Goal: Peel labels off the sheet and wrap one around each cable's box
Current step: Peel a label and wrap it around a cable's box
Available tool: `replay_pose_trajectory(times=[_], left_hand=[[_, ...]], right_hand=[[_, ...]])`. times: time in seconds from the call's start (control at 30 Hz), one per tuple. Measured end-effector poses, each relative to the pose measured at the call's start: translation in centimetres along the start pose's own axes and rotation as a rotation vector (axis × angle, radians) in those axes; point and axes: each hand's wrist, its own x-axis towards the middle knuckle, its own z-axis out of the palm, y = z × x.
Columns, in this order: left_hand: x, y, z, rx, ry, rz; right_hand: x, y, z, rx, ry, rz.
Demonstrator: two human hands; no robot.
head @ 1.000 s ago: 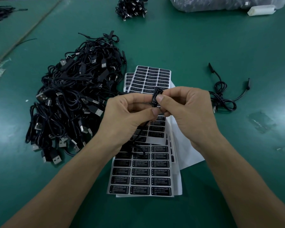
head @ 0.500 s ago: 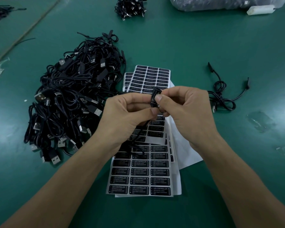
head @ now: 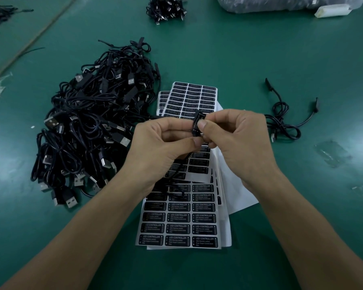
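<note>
A small black cable box (head: 196, 123) with a black label on it is held upright above the label sheets. My left hand (head: 161, 143) pinches its lower end between thumb and fingers. My right hand (head: 237, 139) pinches its upper part, with the thumb pressed on the label. The box's cable (head: 177, 181) hangs down under my left hand. Sheets of black "LED CONTROLLER" labels (head: 180, 229) lie on the green table below my hands, partly hidden by them.
A big heap of black USB cables (head: 88, 126) lies to the left. One cable (head: 285, 124) lies alone to the right. A small cable bundle (head: 166, 9), a plastic bag (head: 270, 3) and a white block (head: 333, 10) sit at the far edge.
My hands stay almost in place above the sheets. The right thumb has shifted slightly on the box, and more of the label's face shows.
</note>
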Motion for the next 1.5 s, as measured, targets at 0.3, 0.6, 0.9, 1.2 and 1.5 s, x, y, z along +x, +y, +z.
replay_pose_trajectory(times=[0.3, 0.6, 0.9, 1.2, 1.5], left_hand=[[-0.07, 0.21, 0.22, 0.001, 0.012, -0.005], [0.03, 0.06, 0.21, 0.003, 0.061, -0.034], [0.14, -0.12, 0.22, 0.006, 0.069, -0.032], [0.11, -0.25, 0.06, 0.018, 0.052, -0.022], [0.09, -0.43, 0.4, 0.049, 0.083, -0.001]], right_hand=[[-0.09, -0.11, 0.16, -0.025, 0.023, -0.008], [-0.25, -0.27, 0.28, -0.049, 0.041, -0.043], [-0.29, -0.3, 0.36, -0.098, 0.061, -0.088], [-0.18, -0.22, 0.21, -0.096, 0.029, -0.054], [-0.4, -0.41, 0.2, -0.072, 0.04, -0.042]])
